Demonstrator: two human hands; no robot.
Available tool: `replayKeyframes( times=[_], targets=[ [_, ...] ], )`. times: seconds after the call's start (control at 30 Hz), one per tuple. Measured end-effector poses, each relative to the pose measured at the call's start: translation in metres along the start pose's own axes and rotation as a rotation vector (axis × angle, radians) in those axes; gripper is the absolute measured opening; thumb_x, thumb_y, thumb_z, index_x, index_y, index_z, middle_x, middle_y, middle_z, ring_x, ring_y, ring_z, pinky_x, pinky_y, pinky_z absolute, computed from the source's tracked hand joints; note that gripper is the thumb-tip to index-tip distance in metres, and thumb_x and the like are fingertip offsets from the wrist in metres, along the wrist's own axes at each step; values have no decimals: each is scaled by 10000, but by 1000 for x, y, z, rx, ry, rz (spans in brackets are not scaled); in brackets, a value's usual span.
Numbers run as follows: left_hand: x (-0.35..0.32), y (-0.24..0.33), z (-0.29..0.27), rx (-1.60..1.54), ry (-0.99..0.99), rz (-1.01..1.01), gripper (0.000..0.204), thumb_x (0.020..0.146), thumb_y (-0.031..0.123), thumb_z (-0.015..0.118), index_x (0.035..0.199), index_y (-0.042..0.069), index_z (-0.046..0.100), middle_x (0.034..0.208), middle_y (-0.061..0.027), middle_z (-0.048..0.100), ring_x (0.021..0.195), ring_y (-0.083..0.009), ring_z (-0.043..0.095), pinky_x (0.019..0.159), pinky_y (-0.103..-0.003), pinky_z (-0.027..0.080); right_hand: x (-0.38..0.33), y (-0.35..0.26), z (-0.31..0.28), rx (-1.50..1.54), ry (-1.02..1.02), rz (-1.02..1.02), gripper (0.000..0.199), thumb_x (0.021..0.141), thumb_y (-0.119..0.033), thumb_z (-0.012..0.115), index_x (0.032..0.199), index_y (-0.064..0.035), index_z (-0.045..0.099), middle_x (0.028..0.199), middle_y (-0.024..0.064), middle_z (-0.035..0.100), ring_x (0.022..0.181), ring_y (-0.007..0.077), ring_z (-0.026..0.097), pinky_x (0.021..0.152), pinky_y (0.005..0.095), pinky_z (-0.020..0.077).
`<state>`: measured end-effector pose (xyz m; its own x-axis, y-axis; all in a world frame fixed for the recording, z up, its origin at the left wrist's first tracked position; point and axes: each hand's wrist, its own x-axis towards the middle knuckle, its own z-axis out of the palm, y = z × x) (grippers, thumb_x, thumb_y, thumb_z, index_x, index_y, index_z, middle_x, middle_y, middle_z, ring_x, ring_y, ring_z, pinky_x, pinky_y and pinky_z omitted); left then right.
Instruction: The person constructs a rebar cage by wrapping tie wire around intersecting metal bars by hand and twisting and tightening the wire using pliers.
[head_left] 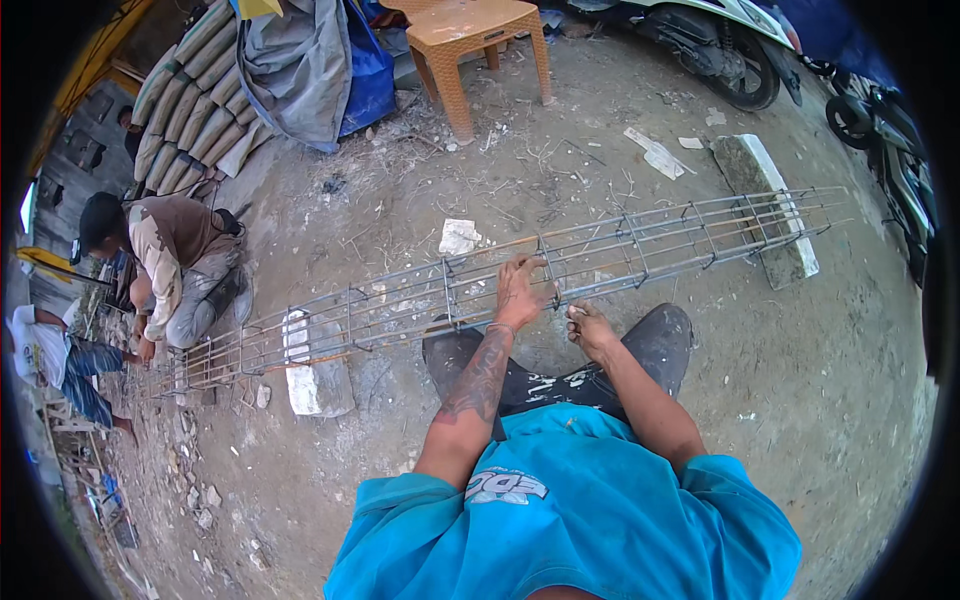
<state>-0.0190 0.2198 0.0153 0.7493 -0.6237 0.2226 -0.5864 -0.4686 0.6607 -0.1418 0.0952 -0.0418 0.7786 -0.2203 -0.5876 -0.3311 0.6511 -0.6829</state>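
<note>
A long rebar cage of thin steel bars and square stirrups stretches across in front of me. My left hand reaches over its middle, fingers bent round the bars beside a stirrup. Just to the right, my right hand is closed at the near lower edge of the cage. Something small and pale shows at its fingertips, too small to name. Under the cage, a white-faced block stands at the left and a concrete block at the right.
At the far left, a person crouches by the cage's end; another person in blue shorts is beside them. An orange plastic stool, stacked sacks and a tarp stand behind. Motorcycles are parked at the right.
</note>
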Motion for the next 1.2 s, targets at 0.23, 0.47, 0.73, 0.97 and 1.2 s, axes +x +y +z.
replayKeyframes(
  times=[0.23,0.47,0.73,0.97,1.2],
  targets=[
    [17,10,20,134,-56,-78,244,691,276,721,871,112,710,985,-144,581,1014,-303,508,905,-415,376,6,-4,10,74,-8,-28,77,927,-131,523,1001,-117,505,777,-29,467,631,77,433,536,232,377],
    [10,-4,34,-159,-46,-65,220,764,209,661,834,1,678,848,-151,611,907,-295,555,804,-369,430,4,-6,21,12,61,-47,67,916,-175,551,970,-135,556,755,-47,486,642,63,443,525,223,379],
    [-4,12,17,-233,-17,-10,187,798,179,628,837,0,664,848,-136,622,802,-298,591,704,-372,446,3,4,39,-21,247,-330,204,866,-213,622,878,-9,625,708,25,563,583,86,492,505,249,409],
    [-20,9,8,-243,-37,139,188,795,179,603,901,43,676,905,-102,616,888,-293,584,773,-372,456,7,11,36,-242,339,-427,242,848,-226,648,837,15,637,705,34,577,613,85,509,545,250,417],
    [-3,1,-5,-252,-274,-32,266,753,229,684,952,53,677,886,-92,592,805,-241,584,753,-336,468,6,6,33,-251,287,-370,184,863,-185,624,868,-1,641,749,29,599,647,88,518,558,240,404]
  ],
)
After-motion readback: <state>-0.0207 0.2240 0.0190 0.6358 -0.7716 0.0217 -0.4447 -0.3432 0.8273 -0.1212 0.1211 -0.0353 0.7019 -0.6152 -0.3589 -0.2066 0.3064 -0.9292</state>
